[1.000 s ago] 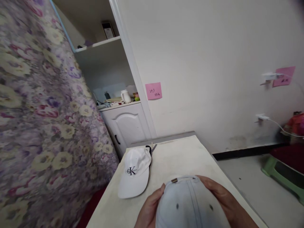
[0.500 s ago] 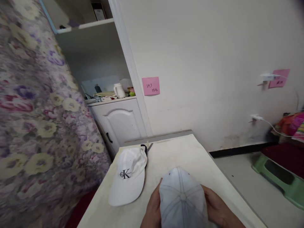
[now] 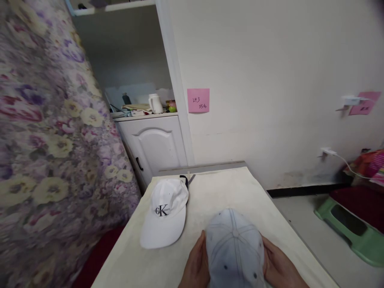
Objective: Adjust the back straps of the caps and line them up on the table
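Note:
Between my two hands is a pale blue denim baseball cap (image 3: pixel 235 244), its seamed crown facing up and its lower part cut off by the bottom of the view. My left hand (image 3: pixel 196 262) presses against the cap's left side. On the opposite side my right hand (image 3: pixel 279 264) grips it, with the fingers partly hidden by the cap. A white baseball cap (image 3: pixel 168 200) with black letters on its front lies to the left on the cloth-covered table (image 3: pixel 216 188), its brim pointing toward me.
A floral curtain (image 3: pixel 54 152) hangs at the left. Behind the table stand a white cabinet (image 3: pixel 159 144) with a white jug (image 3: pixel 155 104) on its shelf and a wall with a pink note (image 3: pixel 198 100). A green stool (image 3: pixel 339 228) is on the floor at right.
The denim cap has tipped in my hands, so more of its crown nearest me shows. Both hands still hold its sides. The white cap stays on the table while the view has shifted slightly.

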A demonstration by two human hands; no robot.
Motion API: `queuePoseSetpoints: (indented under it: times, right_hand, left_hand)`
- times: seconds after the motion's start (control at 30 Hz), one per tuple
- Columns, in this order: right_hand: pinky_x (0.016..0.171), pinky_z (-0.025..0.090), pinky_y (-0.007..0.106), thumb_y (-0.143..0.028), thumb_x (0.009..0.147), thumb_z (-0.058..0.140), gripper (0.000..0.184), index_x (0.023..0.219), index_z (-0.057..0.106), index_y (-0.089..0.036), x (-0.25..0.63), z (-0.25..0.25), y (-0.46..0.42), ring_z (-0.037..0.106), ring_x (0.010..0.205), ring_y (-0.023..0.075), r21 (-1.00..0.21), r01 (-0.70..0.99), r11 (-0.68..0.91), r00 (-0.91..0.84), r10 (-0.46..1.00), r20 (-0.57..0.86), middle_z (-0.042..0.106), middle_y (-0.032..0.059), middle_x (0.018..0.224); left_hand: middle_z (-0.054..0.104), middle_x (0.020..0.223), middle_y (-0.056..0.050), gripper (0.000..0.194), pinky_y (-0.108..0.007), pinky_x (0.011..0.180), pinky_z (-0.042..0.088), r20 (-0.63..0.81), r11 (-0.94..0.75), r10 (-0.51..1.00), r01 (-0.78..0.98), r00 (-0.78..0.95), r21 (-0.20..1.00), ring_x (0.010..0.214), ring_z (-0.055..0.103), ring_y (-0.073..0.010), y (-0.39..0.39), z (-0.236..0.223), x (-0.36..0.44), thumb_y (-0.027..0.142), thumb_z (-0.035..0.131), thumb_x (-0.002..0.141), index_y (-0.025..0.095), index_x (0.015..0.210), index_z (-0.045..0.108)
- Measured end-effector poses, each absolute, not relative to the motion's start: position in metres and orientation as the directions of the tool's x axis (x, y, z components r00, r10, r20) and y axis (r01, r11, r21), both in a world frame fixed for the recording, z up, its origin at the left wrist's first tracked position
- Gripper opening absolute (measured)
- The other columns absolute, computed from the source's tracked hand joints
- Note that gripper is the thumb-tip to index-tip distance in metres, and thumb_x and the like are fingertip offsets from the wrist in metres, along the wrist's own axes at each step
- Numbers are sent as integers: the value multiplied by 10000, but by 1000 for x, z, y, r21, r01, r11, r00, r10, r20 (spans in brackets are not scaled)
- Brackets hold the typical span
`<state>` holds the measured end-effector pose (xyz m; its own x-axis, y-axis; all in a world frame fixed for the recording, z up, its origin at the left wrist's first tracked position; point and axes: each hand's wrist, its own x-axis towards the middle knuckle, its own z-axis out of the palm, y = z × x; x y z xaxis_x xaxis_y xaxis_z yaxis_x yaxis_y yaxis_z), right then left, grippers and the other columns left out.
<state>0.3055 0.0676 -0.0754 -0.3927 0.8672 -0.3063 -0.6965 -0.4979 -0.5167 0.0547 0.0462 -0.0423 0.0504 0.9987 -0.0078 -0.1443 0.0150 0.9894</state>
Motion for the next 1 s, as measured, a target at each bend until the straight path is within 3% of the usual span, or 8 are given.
queuePoseSetpoints:
  times: [0.1,0.2,0.3,0.43,0.63,0.73,0.83,1.0]
  right_hand:
    - [970,546,462,-467,760,774,356,981,796,-188,303,-73,64,708,1083,328,-568,-671,-477,-380,879,-289,818,105,1020]
    - [978,539,488,-392,736,792,278,918,806,-182,299,-71,64,701,1088,352,-597,-643,-479,-389,876,-285,816,115,1029]
    - [972,548,480,-357,711,804,217,851,813,-191,297,-71,66,702,1089,358,-592,-653,-472,-385,880,-278,825,99,986]
    - [962,565,442,-416,730,792,265,896,813,-210,299,-69,63,711,1087,326,-575,-686,-447,-364,894,-261,833,63,909]
    - [953,579,376,-482,792,742,244,927,805,-289,294,-76,36,743,1011,248,-540,-725,-428,-346,904,-253,832,-6,869]
    - [916,596,416,-537,815,694,331,968,800,-264,291,-78,25,744,1001,286,-549,-703,-452,-371,892,-258,825,26,842]
    - [917,588,447,-514,775,732,296,887,805,-250,291,-75,22,737,999,327,-598,-676,-430,-336,902,-270,811,33,769]
    - [1029,520,436,-532,669,797,297,801,797,-265,296,-69,24,667,1145,365,-678,-652,-340,-215,940,-264,820,59,809]
  left_hand:
    - [737,1210,-104,384,-471,1181,320,42,-39,998,-52,53,998,1299,548,-356,38,-43,56,454,706,809,231,1121,736]
    - [770,1112,-90,345,-448,1093,422,124,-129,983,29,134,991,1190,622,-343,31,-35,59,414,593,895,228,1154,725]
    - [782,1060,-86,327,-452,1067,442,152,-158,981,41,120,987,1177,622,-359,28,-28,61,396,624,854,231,1107,749]
    - [784,1048,-100,304,-477,1083,426,139,-141,987,19,81,990,1191,603,-386,26,-19,65,387,699,756,217,993,782]
    - [761,1142,-107,328,-492,1109,396,124,-125,992,18,25,992,1272,537,-396,16,-20,59,355,708,743,218,1034,772]
    - [751,1165,-111,344,-502,1119,380,138,-139,990,23,34,990,1301,505,-412,19,-31,56,355,707,730,205,1033,771]
    - [764,1121,-106,338,-496,1087,416,136,-136,990,-13,38,991,1282,518,-422,24,-37,56,362,727,690,213,990,778]
    - [782,1044,-89,356,-484,992,487,102,-102,995,-68,-4,992,1254,534,-432,24,-30,62,343,765,626,231,963,780]
